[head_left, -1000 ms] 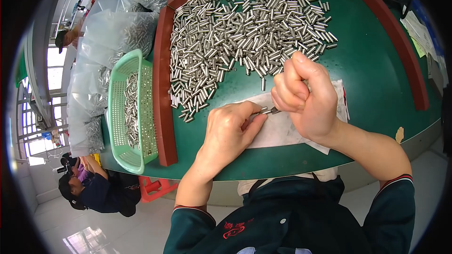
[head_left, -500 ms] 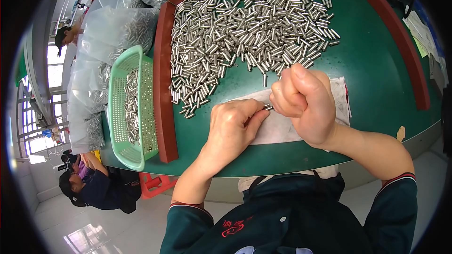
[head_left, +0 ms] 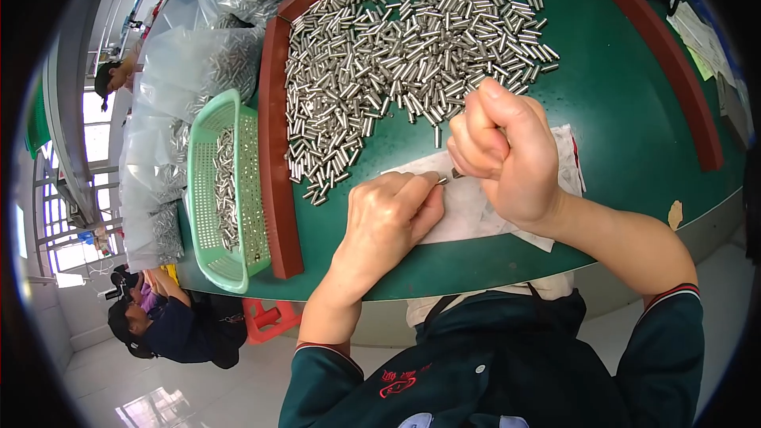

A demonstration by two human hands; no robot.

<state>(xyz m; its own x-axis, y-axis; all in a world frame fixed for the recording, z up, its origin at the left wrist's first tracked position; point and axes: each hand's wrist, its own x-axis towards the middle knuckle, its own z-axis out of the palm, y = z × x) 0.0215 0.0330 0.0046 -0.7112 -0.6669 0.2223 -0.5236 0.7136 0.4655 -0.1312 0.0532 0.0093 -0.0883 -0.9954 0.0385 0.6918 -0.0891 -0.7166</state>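
Where pins (head_left: 396, 55) lie, green table (head_left: 634, 135), glossy floor (head_left: 158, 396).

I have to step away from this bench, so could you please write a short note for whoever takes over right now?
Left hand: resting on the white cloth, fingertips pinching one small metal pin.
Right hand: closed in a fist above the cloth, its fingertips at the other end of the same pin.
Loose metal pins: a large pile spread on the green table, inside the red border.
Green basket: left of the border, holding a smaller batch of pins.
Done: some pins lie in the basket. Left: the big pile on the table.
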